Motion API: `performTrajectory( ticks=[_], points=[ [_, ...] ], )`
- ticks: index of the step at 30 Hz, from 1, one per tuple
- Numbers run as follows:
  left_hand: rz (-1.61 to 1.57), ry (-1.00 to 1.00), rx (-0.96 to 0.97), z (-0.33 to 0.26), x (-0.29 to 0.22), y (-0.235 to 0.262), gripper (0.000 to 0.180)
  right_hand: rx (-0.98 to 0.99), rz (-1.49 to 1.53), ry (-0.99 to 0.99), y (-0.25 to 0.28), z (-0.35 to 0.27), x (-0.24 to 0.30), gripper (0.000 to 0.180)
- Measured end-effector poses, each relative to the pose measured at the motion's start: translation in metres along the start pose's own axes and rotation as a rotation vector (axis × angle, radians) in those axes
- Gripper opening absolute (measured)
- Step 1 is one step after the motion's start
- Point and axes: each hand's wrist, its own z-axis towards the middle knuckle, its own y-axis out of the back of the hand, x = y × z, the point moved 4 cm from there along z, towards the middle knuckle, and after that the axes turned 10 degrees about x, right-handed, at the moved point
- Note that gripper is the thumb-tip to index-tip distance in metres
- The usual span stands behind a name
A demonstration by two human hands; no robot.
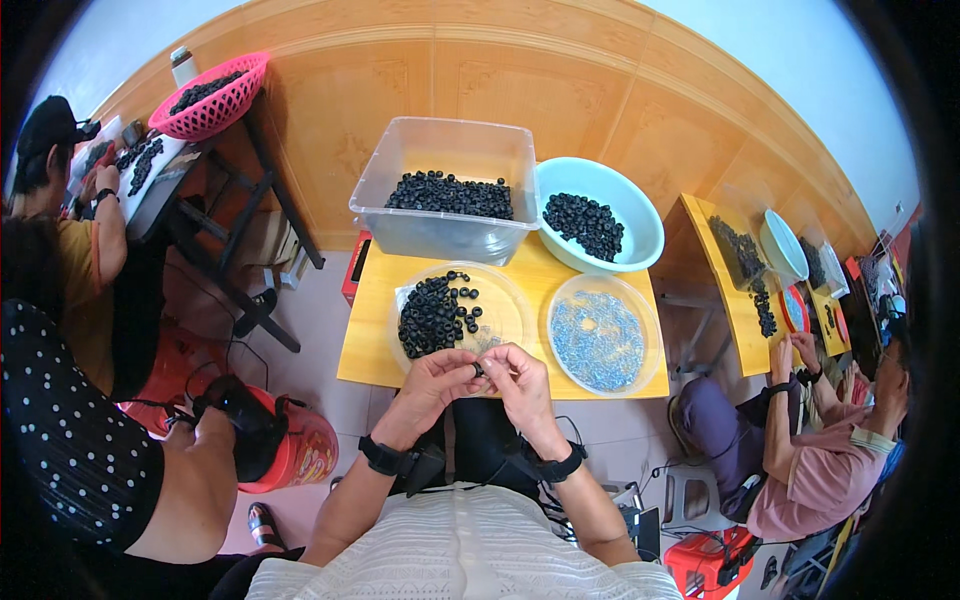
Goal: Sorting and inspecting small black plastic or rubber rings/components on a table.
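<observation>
My left hand (442, 378) and my right hand (518, 378) meet at the near edge of the yellow table (375, 345). A small black ring-shaped part (477, 370) sits pinched in the left fingertips. The right thumb and fingers close against it; whether they hold a separate small piece is too small to tell. Just beyond my hands, a clear round tray (512, 300) bears a heap of black ring-shaped parts (432, 315). On the right lies another clear round tray (652, 345) with many thin blue and silver pieces (597, 340).
Behind the trays stand a clear plastic bin (445, 235) and a light blue basin (650, 225), both holding black parts. People work on either side, at a dark table (165, 200) on the left and a yellow table (735, 320) on the right. A red bucket (305, 445) stands lower left.
</observation>
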Motion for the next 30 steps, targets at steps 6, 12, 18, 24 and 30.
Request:
performTrajectory(
  ticks=[6,12,18,24,30],
  points=[
    [0.000,-0.011,-0.024,-0.006,0.008,-0.009,0.017,-0.065,-0.121,0.059,0.001,-0.011,-0.005,0.006],
    [-0.018,-0.085,0.016,-0.010,0.011,-0.010,0.017,0.008,0.202,-0.075,0.001,-0.014,-0.005,0.007],
    [0.068,-0.092,0.037,-0.012,0.007,-0.007,0.016,0.048,0.228,-0.160,0.002,-0.017,-0.009,0.008],
    [0.052,-0.071,0.025,-0.011,0.005,-0.013,0.016,-0.063,-0.212,0.076,0.001,-0.017,0.004,0.004],
    [0.084,-0.076,0.032,-0.010,0.005,-0.011,0.016,-0.047,-0.312,0.113,0.002,-0.015,0.018,0.002]
  ],
)
